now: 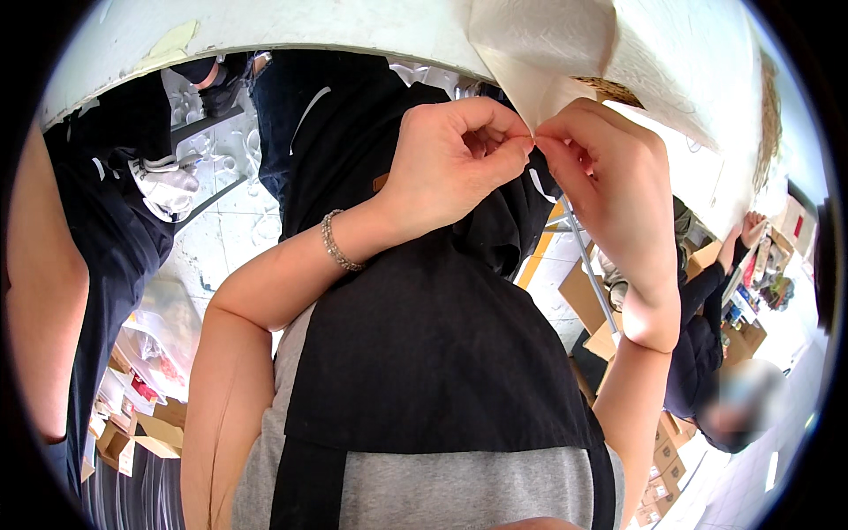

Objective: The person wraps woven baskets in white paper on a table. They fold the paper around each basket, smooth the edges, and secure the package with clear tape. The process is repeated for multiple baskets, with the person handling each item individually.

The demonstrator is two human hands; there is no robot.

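My left hand [450, 168], with a beaded bracelet [339, 240] at the wrist, is closed in a pinch. Its fingertips meet those of my right hand [609, 185], also pinched, just below the edge of the white table [327, 31]. What sits between the fingertips is too small to make out. A narrow white strip [541, 185] hangs just under them, over dark cloth; I cannot tell whether either hand holds it. A cream sheet [539, 49] drapes over the table edge above my hands. My black apron [433, 362] lies below them.
At far left are another person's arm [44, 309] and dark trousers. A person in dark clothing [693, 371] works at right, near cluttered goods and cardboard boxes [667, 477]. A metal stand [587, 265] stands right of my apron; more boxes [150, 428] sit lower left.
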